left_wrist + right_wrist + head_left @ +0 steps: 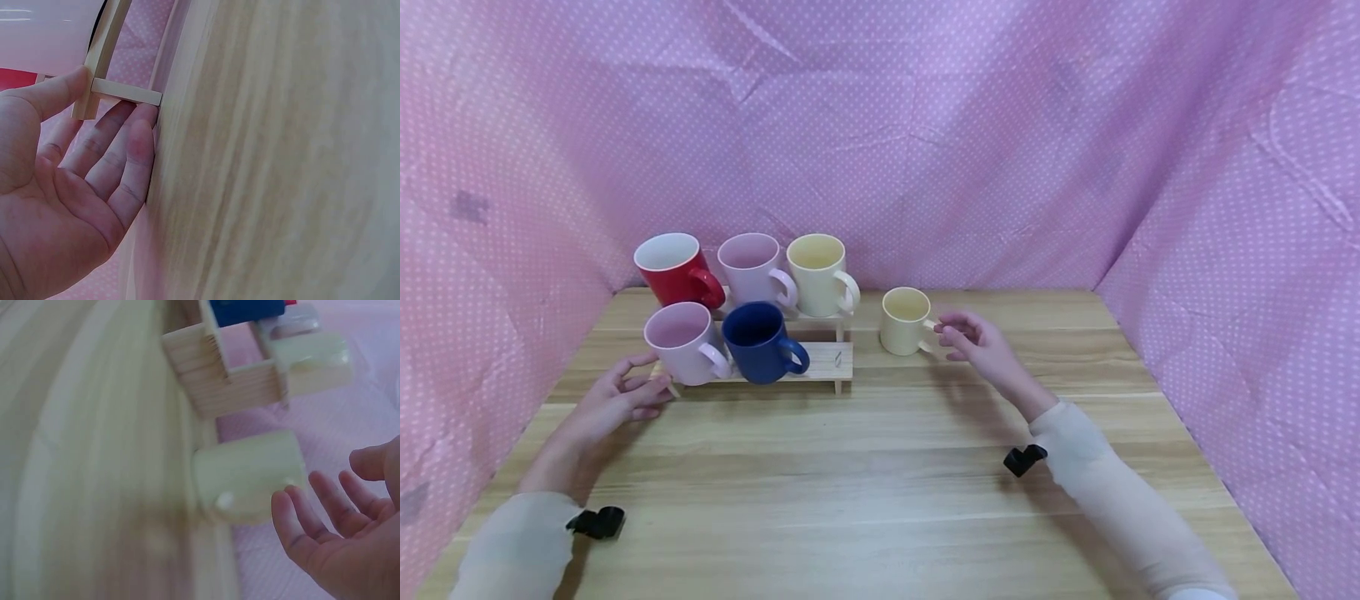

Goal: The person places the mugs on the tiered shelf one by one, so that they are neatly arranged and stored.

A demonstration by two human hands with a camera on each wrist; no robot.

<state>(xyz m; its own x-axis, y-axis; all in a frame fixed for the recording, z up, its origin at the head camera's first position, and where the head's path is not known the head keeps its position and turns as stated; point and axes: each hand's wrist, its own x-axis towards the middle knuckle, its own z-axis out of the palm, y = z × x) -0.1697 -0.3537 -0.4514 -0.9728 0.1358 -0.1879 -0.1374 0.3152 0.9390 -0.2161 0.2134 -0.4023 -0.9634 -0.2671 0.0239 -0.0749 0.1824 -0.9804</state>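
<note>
A small pale yellow mug [904,327] stands on the table right of the wooden rack [820,360]. My right hand [973,343] is at its handle side, fingers loosely bent and holding nothing; the right wrist view shows the fingertips [282,499] close to the mug. My left hand [617,400] grips the rack's left end, thumb at the board's edge, other fingers by the leg [128,91]. On the rack's lower step are a pink mug [681,346] and a dark blue mug [758,346], handles to the right.
Along the rack's upper step stand a red mug [673,275] with a white inside, another pink mug [751,271] and a larger yellow mug [817,279]. Pink dotted cloth [880,125] hangs behind and beside the wooden table [865,483].
</note>
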